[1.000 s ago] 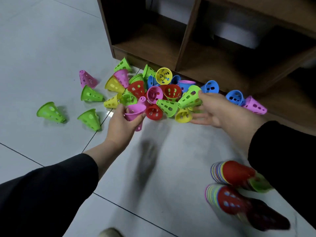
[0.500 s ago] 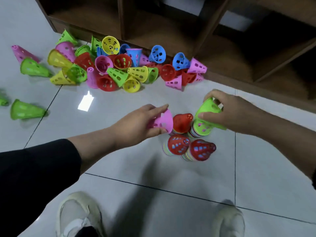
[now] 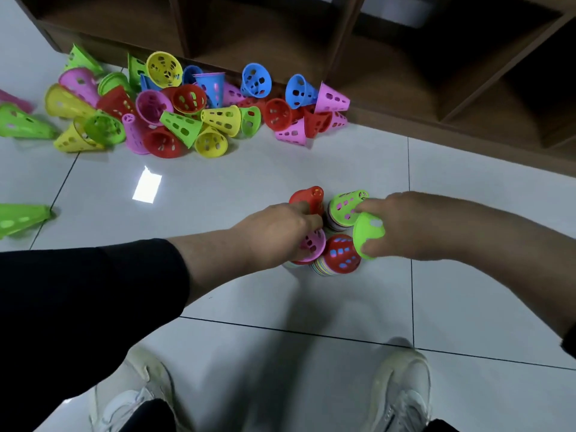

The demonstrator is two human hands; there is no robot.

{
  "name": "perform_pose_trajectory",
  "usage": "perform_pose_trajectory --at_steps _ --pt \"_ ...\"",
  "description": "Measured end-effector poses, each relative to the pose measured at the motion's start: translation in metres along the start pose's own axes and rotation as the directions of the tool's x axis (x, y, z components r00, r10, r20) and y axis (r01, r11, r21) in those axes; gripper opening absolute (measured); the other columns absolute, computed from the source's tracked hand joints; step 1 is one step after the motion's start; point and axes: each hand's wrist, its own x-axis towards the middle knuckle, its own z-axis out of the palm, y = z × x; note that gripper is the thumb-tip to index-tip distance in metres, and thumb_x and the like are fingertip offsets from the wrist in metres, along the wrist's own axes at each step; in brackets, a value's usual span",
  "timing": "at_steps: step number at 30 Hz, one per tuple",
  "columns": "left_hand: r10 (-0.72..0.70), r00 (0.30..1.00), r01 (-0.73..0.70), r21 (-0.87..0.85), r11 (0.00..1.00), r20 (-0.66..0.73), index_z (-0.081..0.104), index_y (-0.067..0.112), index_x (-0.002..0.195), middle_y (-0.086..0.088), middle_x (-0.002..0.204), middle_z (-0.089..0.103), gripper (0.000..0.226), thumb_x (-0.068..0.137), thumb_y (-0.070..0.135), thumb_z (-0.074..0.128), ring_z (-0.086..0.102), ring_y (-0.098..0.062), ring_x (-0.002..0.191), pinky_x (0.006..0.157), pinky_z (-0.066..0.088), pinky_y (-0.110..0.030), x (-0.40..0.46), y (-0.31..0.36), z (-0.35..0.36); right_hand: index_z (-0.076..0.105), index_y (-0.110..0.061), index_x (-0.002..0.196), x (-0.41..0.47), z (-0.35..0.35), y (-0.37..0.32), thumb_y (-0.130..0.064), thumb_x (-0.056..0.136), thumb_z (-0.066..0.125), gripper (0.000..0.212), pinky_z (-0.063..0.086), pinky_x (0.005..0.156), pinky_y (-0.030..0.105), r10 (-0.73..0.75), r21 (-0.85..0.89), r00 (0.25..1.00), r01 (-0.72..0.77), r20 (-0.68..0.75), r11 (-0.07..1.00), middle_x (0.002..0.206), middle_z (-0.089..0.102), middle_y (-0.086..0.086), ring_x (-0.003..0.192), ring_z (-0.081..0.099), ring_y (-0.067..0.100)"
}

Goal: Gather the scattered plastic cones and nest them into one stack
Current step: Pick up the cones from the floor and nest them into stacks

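Both hands have lowered onto the stacks (image 3: 338,263): left hand (image 3: 280,232) grips the pink cone (image 3: 313,244), right hand (image 3: 402,227) pinches a green cone (image 3: 367,235).

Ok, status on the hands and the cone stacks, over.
Left hand setting pink cone on a stack. Right hand holds green cone. Loose pile remains by shelf. Nothing blocking.
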Motion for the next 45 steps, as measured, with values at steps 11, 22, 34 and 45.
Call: perform_pose_trajectory --at_steps 11,22,34,45 --pt "-0.148 0.982 0.101 -0.335 0.937 -0.116 0.046 0.026 0.141 0.003 0.128 0.059 0.054 0.092 0.038 0.064 0.059 -0.012 0.100 0.086 0.045 -0.022 -0.041 -0.023 0.005 0.056 -0.019 0.124 0.032 0.044 -0.028 -0.058 0.085 0.060 0.055 0.048 0.090 0.044 -0.034 0.128 0.955 0.075 -0.295 0.989 0.115 0.058 0.009 0.108 0.056 0.034" --pt "-0.778 0.535 0.747 -0.246 0.618 -0.330 0.052 0.024 0.132 -0.001 0.123 0.059 0.039 0.096 0.038 0.054 0.060 -0.024 0.107 0.083 0.051 -0.039 -0.204 -0.191 -0.008 0.057 -0.027 0.128 0.121 -0.023 -0.190 -0.050 0.092 0.058 0.043 0.044 0.097 0.032 -0.299 0.232 0.887 0.393 -0.352 0.890 0.131 0.051 -0.004 0.113 0.056 0.018" --pt "-0.811 0.517 0.843 0.325 0.429 -0.272 0.036 0.020 0.147 -0.013 0.148 0.037 0.075 0.081 0.027 0.070 0.041 -0.034 0.131 0.100 0.040 -0.046 -0.286 -0.301 -0.021 0.040 -0.020 0.147 0.251 -0.048 -0.250 -0.035 0.093 0.063 0.060 0.041 0.103 0.040 -0.184 0.270 0.896 0.309 -0.404 0.912 0.145 0.043 0.010 0.129 0.046 0.031" --pt "-0.781 0.596 0.788 0.323 0.524 -0.187 0.061 0.008 0.108 -0.015 0.091 0.049 0.049 0.062 0.000 0.075 0.052 -0.035 0.072 0.055 0.048 -0.041 -0.288 -0.346 -0.002 0.040 -0.021 0.142 0.325 -0.077 -0.247 -0.041 0.086 0.069 0.066 0.044 0.096 0.051 -0.168 -0.077 0.870 0.149 -0.463 0.986 0.133 0.054 0.009 0.124 0.047 0.035"
